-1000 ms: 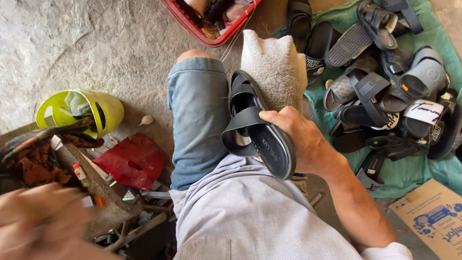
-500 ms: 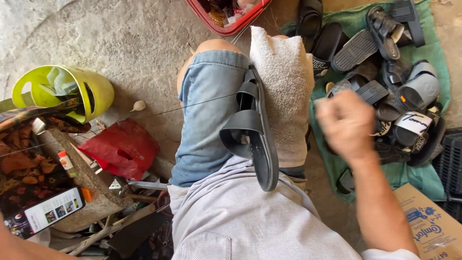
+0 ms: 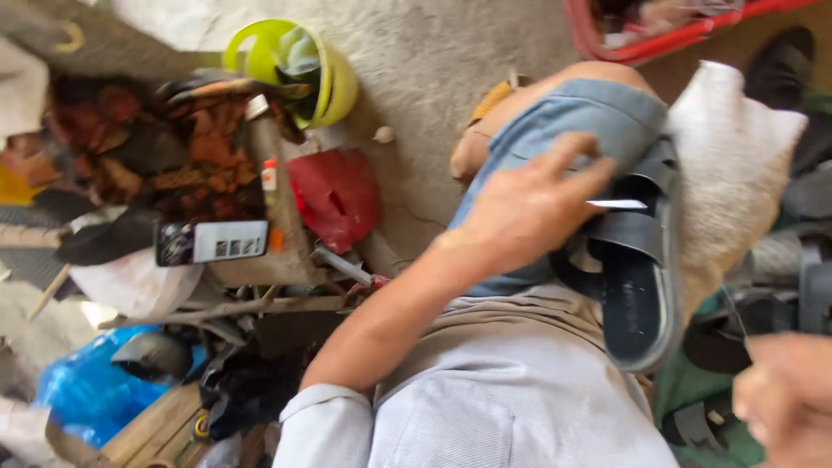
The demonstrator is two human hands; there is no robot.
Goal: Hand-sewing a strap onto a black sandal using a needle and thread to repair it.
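Note:
A dark blue slide sandal (image 3: 646,295) lies sole-side up along my right thigh, over denim shorts and beside a white cloth (image 3: 737,165) on my knee. My left hand (image 3: 529,208) reaches across my lap and rests on the sandal's strap, its fingertips pinching a thin silver needle (image 3: 617,204). My right hand (image 3: 784,399) is at the lower right edge, blurred, with curled fingers. A faint thread runs up from it toward the sandal, but I cannot make out what it grips.
A yellow-green bucket (image 3: 334,82), a red plastic bag (image 3: 338,195) and a heap of tools, scraps and wooden sticks (image 3: 199,173) crowd the ground at left. A blue plastic bag (image 3: 87,386) lies lower left. A red basket (image 3: 641,48) is at top, and more dark sandals (image 3: 810,191) at right.
My left hand has come in from the left and landed on the sandal strap with the needle. My right hand dropped from its raised position to the lower right. The view swung left.

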